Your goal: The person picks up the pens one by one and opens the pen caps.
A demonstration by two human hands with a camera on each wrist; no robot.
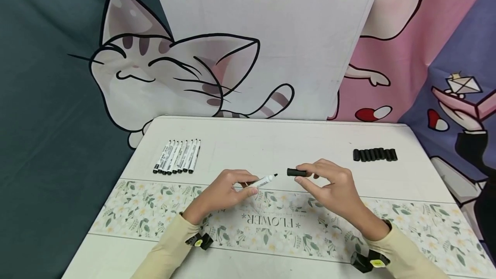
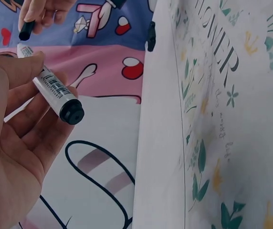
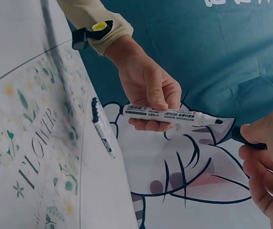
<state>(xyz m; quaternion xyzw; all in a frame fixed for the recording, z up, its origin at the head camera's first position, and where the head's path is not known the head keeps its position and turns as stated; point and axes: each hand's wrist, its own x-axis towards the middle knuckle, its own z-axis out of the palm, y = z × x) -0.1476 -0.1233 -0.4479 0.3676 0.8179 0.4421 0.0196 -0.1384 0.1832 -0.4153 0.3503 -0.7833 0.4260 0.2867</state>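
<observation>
My left hand (image 1: 228, 188) grips a white whiteboard marker (image 3: 167, 115) with its black tip bare and pointing right, toward my other hand. Thumb and fingers pinch the barrel, and the black end plug shows in the left wrist view. Between the thumb and fingers of my right hand (image 1: 333, 184) is a black marker cap (image 1: 296, 172). A small gap separates the cap from the marker tip. Both hands are raised over the middle of the table (image 1: 248, 141).
Several uncapped white markers (image 1: 177, 156) lie side by side in a row at the left of the table. A row of several black caps (image 1: 375, 154) lies at the right. A flower-printed band (image 1: 155, 210) crosses the table, and a cartoon curtain (image 1: 248, 3) hangs behind.
</observation>
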